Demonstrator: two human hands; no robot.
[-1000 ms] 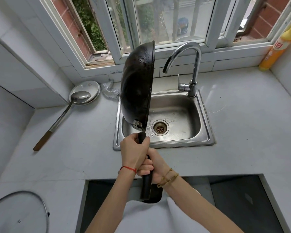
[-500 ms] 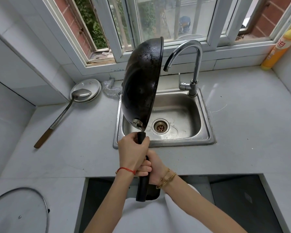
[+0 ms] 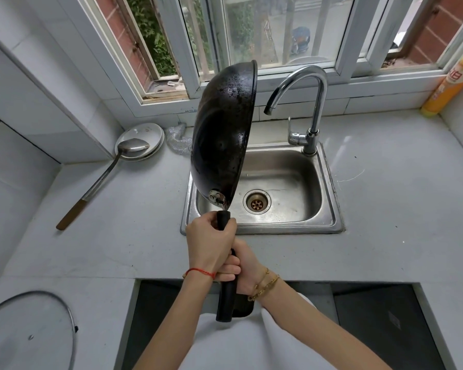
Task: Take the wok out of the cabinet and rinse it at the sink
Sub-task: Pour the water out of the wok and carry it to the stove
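The black wok (image 3: 222, 129) stands on edge over the left side of the steel sink (image 3: 329, 198), its dark underside turned left and its rim facing the tap. My left hand (image 3: 209, 244) grips the black handle close to the pan. Just behind it, my right hand (image 3: 242, 268) grips the same handle lower down. The chrome tap (image 3: 305, 94) arches over the sink to the right of the wok; no water runs from it. The drain (image 3: 256, 202) shows beside the wok's lower edge.
A metal ladle (image 3: 110, 169) lies on a small plate (image 3: 147, 134) on the counter to the left. A glass lid (image 3: 30, 332) sits at the bottom left. A yellow bottle (image 3: 449, 84) stands in the far right corner. Windows line the back wall.
The wok has tilted slightly to the right, its top leaning nearer the tap. Both hands keep their hold on the handle.
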